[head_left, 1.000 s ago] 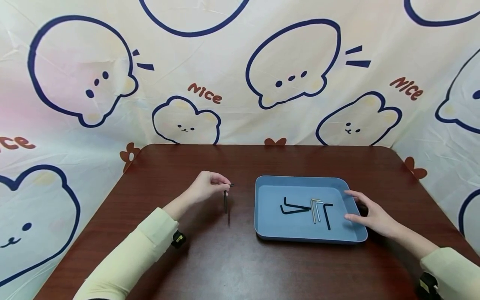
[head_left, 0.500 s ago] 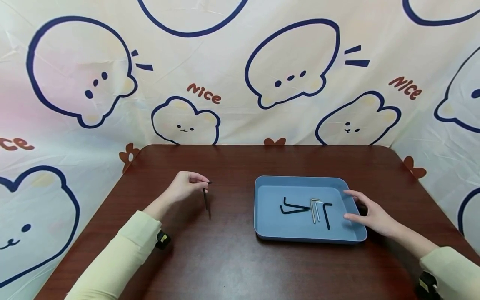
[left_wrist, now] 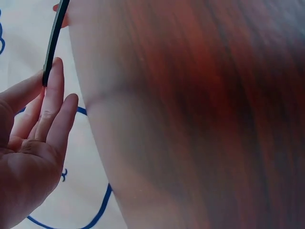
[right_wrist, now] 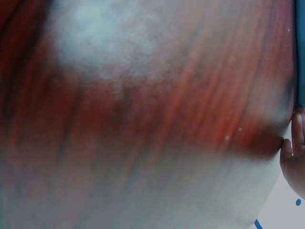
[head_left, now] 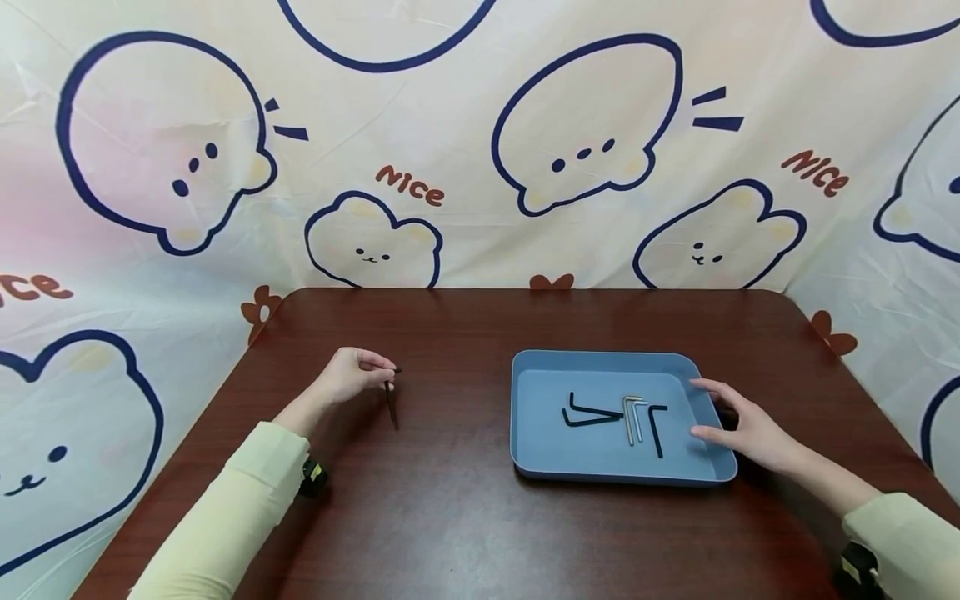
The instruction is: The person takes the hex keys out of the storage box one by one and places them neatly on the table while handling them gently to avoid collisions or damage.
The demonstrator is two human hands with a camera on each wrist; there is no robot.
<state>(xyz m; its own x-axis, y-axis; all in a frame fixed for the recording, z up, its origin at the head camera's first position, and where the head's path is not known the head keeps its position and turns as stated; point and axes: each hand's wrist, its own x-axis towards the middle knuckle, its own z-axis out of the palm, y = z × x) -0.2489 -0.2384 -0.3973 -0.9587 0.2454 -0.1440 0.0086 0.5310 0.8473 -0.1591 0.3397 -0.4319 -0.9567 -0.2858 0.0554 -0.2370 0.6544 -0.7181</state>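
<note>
A dark reddish-brown wooden table (head_left: 480, 533), glossy with streaked grain, stretches to a pale printed cloth (head_left: 468, 125) hung behind it and along both sides, with blue-outlined cartoon animals, brown flowers and the word "Nice". On the right half sits a shallow blue tray (head_left: 547, 454) holding two black hex keys (head_left: 588, 422) at left, two metallic hex keys (head_left: 628, 425) beside them and another black hex key (head_left: 656, 435) to their right. Left of the tray, well apart, the left hand (head_left: 348, 377) pinches a black L-shaped key (head_left: 390, 404), long arm downward; whether its tip touches the wood I cannot tell. The right hand (head_left: 753, 429) rests at the tray's right rim, thumb and fingers spread wide.
</note>
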